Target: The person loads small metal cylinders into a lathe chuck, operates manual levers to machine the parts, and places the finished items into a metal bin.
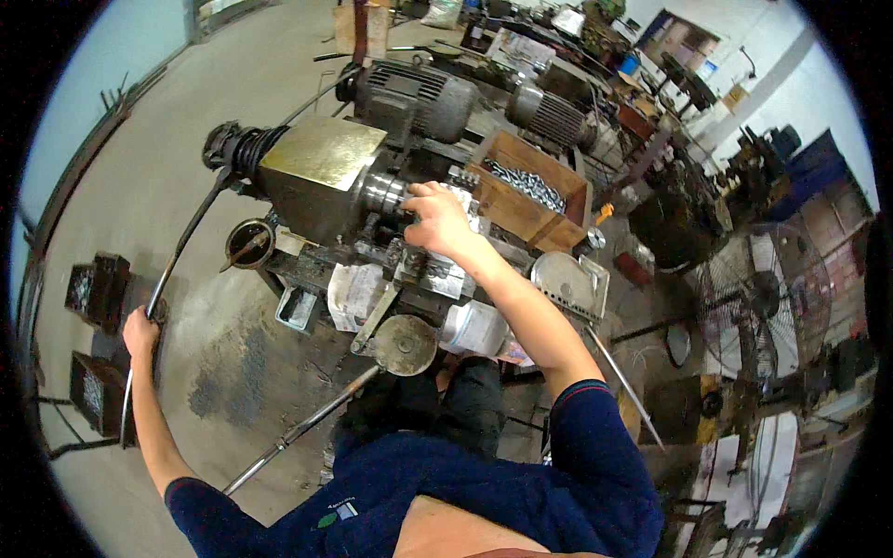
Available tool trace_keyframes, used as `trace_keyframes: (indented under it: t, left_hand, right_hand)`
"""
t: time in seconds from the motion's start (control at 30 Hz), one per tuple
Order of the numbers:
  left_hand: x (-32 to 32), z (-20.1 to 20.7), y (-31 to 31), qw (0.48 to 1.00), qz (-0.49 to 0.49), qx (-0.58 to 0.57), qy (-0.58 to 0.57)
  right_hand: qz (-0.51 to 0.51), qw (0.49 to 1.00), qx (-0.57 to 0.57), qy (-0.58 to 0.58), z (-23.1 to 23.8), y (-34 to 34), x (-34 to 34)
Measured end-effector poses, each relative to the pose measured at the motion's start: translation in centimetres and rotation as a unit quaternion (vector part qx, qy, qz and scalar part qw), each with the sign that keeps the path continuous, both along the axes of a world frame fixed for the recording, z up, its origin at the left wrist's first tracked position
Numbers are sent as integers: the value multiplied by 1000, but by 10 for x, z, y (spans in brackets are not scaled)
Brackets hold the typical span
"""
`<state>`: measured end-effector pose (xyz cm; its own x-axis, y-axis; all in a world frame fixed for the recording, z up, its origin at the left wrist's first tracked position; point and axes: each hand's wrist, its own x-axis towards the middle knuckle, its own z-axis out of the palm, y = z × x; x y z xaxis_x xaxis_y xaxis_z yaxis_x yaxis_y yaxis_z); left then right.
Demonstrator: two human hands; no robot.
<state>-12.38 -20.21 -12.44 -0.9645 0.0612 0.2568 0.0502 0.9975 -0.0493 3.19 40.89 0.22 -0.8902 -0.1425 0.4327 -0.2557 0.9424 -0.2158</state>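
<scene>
My left hand point(141, 333) is closed round a long metal lever point(191, 231). The lever slopes from the black ribbed end point(244, 149) of a small lathe down past my fist. My right hand point(437, 221) is at the shiny spindle point(383, 193), with fingertips close to its front and thumb and forefinger apart. I make out nothing between those fingers, though the far side of the hand is hidden. The lathe's headstock has a brass-coloured top cover point(324, 152). Just behind my right hand stands a wooden box point(530, 223) holding many small shiny metal parts.
A round metal disc point(406, 345) with a long bar handle point(302, 430) lies before my legs. Motors point(419, 98) stand behind the lathe. A pot point(249, 244) hangs at its left; bins of parts point(93, 391) stand far left. A large fan point(763, 296) is at right.
</scene>
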Motion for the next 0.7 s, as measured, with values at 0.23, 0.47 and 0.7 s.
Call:
trace_keyframes:
  t: [0.23,0.47,0.7]
  left_hand:
    - [24,-84,170,923,-70,362,-115]
    - [22,-183,247,939,-285,22,-190]
    - [6,-135,245,959,-246,-29,-141]
  right_hand:
    - [-120,991,-48,17,12,76,139]
    - [-401,897,-118,-143,-35,147,312]
    - [-669,686,-31,-283,-121,224,485]
